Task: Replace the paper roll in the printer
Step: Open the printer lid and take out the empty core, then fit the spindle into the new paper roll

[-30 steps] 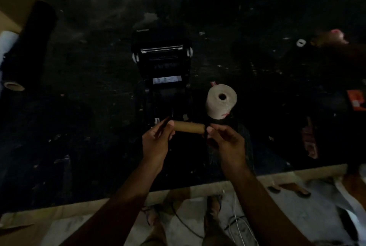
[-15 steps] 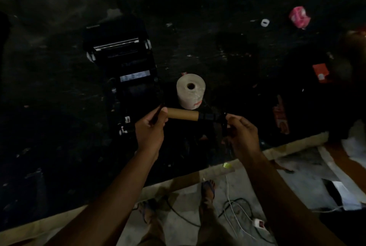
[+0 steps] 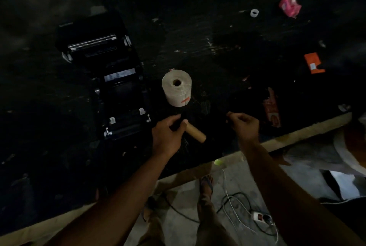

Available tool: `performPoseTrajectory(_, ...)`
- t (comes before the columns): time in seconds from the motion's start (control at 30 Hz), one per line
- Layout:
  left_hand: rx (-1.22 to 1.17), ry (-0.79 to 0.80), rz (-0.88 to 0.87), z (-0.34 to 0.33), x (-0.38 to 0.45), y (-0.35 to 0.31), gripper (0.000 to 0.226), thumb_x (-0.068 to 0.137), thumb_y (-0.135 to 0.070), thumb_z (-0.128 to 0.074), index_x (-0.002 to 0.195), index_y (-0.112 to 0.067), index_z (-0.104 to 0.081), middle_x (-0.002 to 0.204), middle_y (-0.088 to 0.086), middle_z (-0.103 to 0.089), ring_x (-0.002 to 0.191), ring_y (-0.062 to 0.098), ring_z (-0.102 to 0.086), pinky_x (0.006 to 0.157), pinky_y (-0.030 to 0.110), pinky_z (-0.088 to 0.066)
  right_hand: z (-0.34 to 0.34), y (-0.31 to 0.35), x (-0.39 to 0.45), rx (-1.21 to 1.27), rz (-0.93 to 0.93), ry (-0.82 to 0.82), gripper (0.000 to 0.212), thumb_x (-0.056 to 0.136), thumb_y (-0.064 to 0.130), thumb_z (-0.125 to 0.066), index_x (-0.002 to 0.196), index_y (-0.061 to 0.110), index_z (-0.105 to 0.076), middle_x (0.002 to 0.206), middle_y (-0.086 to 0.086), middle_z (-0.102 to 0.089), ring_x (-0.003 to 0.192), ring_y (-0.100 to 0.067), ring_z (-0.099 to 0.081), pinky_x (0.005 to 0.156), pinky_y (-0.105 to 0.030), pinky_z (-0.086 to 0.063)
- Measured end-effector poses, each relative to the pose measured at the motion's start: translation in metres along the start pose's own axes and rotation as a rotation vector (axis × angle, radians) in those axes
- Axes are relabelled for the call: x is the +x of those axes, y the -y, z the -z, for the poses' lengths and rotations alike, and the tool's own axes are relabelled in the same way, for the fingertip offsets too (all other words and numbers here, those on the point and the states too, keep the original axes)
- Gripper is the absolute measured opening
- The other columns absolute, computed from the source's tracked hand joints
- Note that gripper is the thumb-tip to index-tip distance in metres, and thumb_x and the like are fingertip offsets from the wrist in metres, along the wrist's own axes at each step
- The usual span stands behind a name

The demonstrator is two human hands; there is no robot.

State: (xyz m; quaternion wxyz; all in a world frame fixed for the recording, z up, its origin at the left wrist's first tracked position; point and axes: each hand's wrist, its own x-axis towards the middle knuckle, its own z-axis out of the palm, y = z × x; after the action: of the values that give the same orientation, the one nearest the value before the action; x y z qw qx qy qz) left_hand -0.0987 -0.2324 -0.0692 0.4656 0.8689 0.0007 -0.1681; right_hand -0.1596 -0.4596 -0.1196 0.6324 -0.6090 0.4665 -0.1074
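The black printer (image 3: 118, 91) sits on the dark table (image 3: 198, 33) with its lid open and its roll bay showing. Just to its right a full white paper roll (image 3: 177, 87) stands on end. My left hand (image 3: 166, 138) is closed on one end of a bare brown cardboard core (image 3: 196, 133), which points down and to the right above the table. My right hand (image 3: 244, 124) is apart from the core, further right, with its fingers closed on a dark spindle that is hard to make out.
A pink packet (image 3: 290, 5), a small white ring (image 3: 254, 12), an orange box (image 3: 314, 63) and a red packet (image 3: 272, 109) lie on the right of the table. The wooden table edge (image 3: 297, 136) runs close below my hands. Cables (image 3: 237, 206) lie on the floor.
My right hand has drawn the dark spindle out of the cardboard core and moved away to the right. The core now tilts downward in my left hand. The view has shifted right.
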Motion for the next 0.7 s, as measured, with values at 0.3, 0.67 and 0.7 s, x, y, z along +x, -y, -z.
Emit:
performPoseTrajectory(0.3,0.091,-0.074,0.182,-0.037,0.023,0.006,0.034,0.093,-0.037,-0.069,0.121,-0.016,-0.071,0.120,0.011,-0.073,0.113,0.028,-0.067,0.097,0.035,-0.052,-0.036,-0.006,0.009,-0.636,0.246,0.053,0.022,0.083,0.027,-0.081,0.103,0.019,-0.073,0.102,0.001,-0.075,0.092,-0.011,-0.070,0.073,-0.015,-0.049)
performPoseTrajectory(0.67,0.229,-0.118,0.152,-0.039,0.042,0.007,0.026,0.090,-0.041,-0.072,0.103,-0.019,-0.067,0.110,0.004,-0.074,0.105,0.027,-0.069,0.081,0.030,-0.050,-0.040,-0.011,0.010,-0.900,0.434,0.091,0.016,0.087,0.030,-0.075,0.099,0.020,-0.073,0.118,-0.004,-0.065,0.110,-0.020,-0.061,0.089,-0.034,-0.054)
performPoseTrajectory(0.7,0.250,-0.110,0.134,-0.039,0.042,0.007,0.027,0.089,-0.041,-0.073,0.102,-0.019,-0.067,0.112,0.005,-0.073,0.105,0.027,-0.068,0.079,0.030,-0.049,-0.040,-0.012,0.010,-0.895,0.439,0.096,0.016,0.087,0.030,-0.075,0.099,0.019,-0.073,0.118,-0.004,-0.065,0.110,-0.021,-0.061,0.089,-0.035,-0.054)
